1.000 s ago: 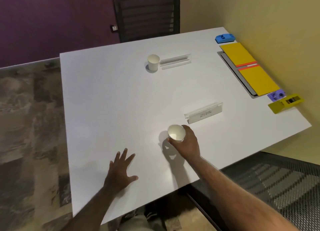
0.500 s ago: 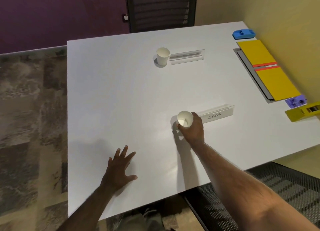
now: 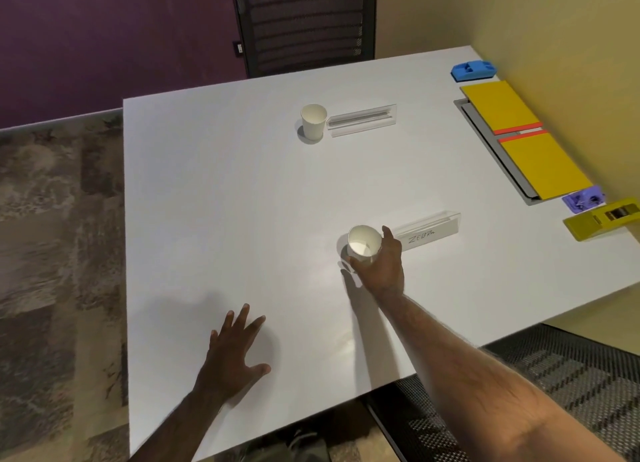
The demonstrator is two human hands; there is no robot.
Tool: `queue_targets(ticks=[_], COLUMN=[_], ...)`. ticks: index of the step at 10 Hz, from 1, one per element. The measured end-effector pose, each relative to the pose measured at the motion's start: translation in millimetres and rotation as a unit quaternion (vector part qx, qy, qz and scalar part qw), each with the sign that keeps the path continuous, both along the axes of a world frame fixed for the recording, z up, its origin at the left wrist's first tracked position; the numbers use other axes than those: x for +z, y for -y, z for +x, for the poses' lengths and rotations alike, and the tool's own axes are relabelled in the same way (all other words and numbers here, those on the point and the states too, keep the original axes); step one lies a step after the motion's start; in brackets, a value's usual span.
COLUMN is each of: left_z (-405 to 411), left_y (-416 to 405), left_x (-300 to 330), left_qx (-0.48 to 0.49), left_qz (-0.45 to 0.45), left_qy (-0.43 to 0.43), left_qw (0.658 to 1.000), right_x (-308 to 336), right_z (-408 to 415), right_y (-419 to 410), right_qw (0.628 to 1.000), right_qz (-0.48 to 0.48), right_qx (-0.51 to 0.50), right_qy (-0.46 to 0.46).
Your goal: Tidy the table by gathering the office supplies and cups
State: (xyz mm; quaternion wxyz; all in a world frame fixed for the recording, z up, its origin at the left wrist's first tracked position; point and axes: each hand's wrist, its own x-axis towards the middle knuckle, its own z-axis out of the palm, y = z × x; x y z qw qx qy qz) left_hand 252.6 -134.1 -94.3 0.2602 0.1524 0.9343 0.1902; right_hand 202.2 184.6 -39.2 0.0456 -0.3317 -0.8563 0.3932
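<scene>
My right hand (image 3: 382, 265) grips a white paper cup (image 3: 363, 243), held slightly above the white table (image 3: 225, 201) just left of a clear name holder marked "ZEBRA" (image 3: 429, 231). My left hand (image 3: 235, 354) lies flat on the table near the front edge, fingers spread, holding nothing. A second white paper cup (image 3: 313, 121) stands upright at the far middle, touching a second clear name holder (image 3: 362, 119).
Along the right edge lie a blue stapler-like item (image 3: 473, 70), two yellow pads (image 3: 519, 139) on a grey tray, a small purple item (image 3: 583, 199) and a yellow tape dispenser (image 3: 602, 217). One black mesh chair (image 3: 304, 25) stands behind the table, another (image 3: 554, 375) at front right.
My right hand has carried the cup away from the front edge toward the "ZEBRA" holder. My left hand has stayed flat on the table.
</scene>
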Motion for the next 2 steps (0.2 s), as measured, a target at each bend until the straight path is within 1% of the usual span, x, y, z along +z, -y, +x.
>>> queue_targets(ticks=[2], left_z=[-1], left_y=[-4], left_x=[6], left_qx=[-0.005], left_qz=[-0.014], left_qy=[0.006], left_qw=[1.000], right_x=[3], right_z=[25], right_y=[1], right_qw=[0.999], right_qz=[0.017], right_qx=[0.002], right_qy=[-0.034])
